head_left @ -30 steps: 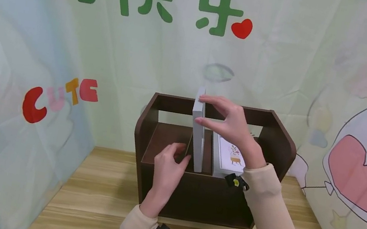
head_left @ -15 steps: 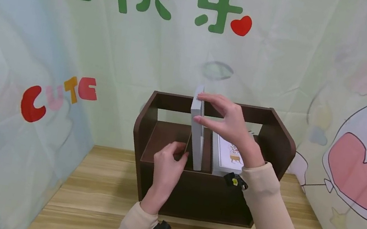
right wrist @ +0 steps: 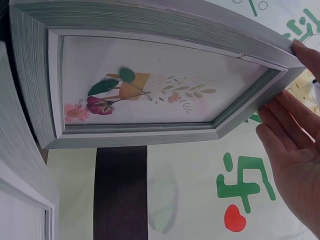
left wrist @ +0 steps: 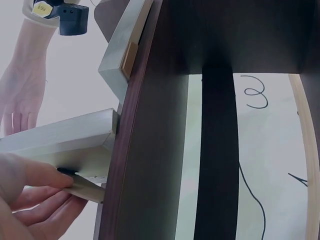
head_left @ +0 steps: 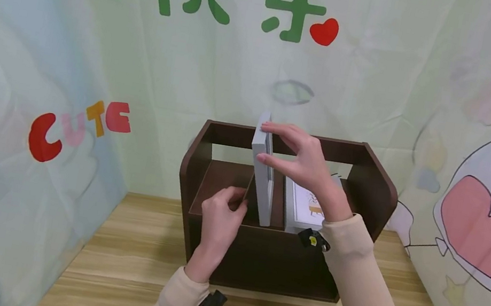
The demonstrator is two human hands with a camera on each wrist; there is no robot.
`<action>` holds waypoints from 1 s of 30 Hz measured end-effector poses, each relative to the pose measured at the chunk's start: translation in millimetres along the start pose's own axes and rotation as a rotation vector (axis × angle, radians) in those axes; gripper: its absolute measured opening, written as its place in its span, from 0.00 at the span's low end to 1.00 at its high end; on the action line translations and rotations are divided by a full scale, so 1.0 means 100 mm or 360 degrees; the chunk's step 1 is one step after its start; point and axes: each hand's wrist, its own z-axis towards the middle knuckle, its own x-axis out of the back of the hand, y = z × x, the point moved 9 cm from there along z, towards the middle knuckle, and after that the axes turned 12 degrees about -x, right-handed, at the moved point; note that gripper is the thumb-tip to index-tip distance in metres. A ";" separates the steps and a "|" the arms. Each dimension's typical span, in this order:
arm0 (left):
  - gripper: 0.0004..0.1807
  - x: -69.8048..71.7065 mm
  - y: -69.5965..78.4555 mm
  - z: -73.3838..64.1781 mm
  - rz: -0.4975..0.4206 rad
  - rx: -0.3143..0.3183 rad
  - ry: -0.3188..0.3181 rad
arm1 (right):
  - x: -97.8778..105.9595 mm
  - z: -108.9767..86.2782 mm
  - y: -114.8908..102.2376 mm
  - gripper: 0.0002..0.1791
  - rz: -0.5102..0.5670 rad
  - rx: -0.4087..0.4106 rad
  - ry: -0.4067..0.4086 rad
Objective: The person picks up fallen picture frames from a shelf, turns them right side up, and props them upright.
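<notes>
A grey-white picture frame [head_left: 262, 180] stands upright, tilted slightly left, on the dark brown shelf rack [head_left: 278, 261]. My right hand [head_left: 303, 157] grips its upper end between thumb and fingers. In the right wrist view, the frame's front shows dried flowers and a printed plant picture under the pane [right wrist: 150, 95]. My left hand [head_left: 220, 219] pinches a thin stand flap [head_left: 248, 188] at the frame's back, angled away from it. The left wrist view shows this flap [left wrist: 86, 190] between thumb and fingers, near the frame's edge [left wrist: 65, 132]. The flap's upper part is hard to make out.
A second picture frame [head_left: 304, 211] leans back in the rack's right part, partly behind my right forearm. The rack has raised side panels [head_left: 373, 190] and a back rail [head_left: 234, 135]. It stands on a wood-grain table [head_left: 137, 248] before a printed cloth backdrop [head_left: 181, 72].
My left hand has closed on the stand flap and moved slightly left, drawing the flap out from the frame's back. The frame's top leans a little further left with my right hand.
</notes>
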 end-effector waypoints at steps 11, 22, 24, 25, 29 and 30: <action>0.04 0.11 -0.07 0.07 0.0129 -0.0049 -0.0012 | -0.08 0.09 0.17 0.28 -0.0015 0.0031 -0.0016; 0.05 0.22 -0.20 0.14 0.0157 0.0000 0.0010 | -0.18 0.17 0.31 0.29 -0.0080 0.0126 -0.0030; 0.04 0.24 -0.22 0.15 0.0175 -0.0003 0.0017 | -0.19 0.18 0.30 0.29 -0.0104 0.0138 -0.0021; 0.04 0.25 -0.22 0.15 0.0186 -0.0005 0.0022 | -0.19 0.18 0.29 0.28 -0.0118 0.0144 -0.0018; 0.04 0.28 -0.27 0.15 0.0199 0.0016 0.0037 | -0.22 0.20 0.26 0.28 -0.0165 0.0171 -0.0022; 0.03 0.28 -0.27 0.15 0.0202 0.0023 0.0038 | -0.23 0.20 0.25 0.28 -0.0171 0.0177 -0.0027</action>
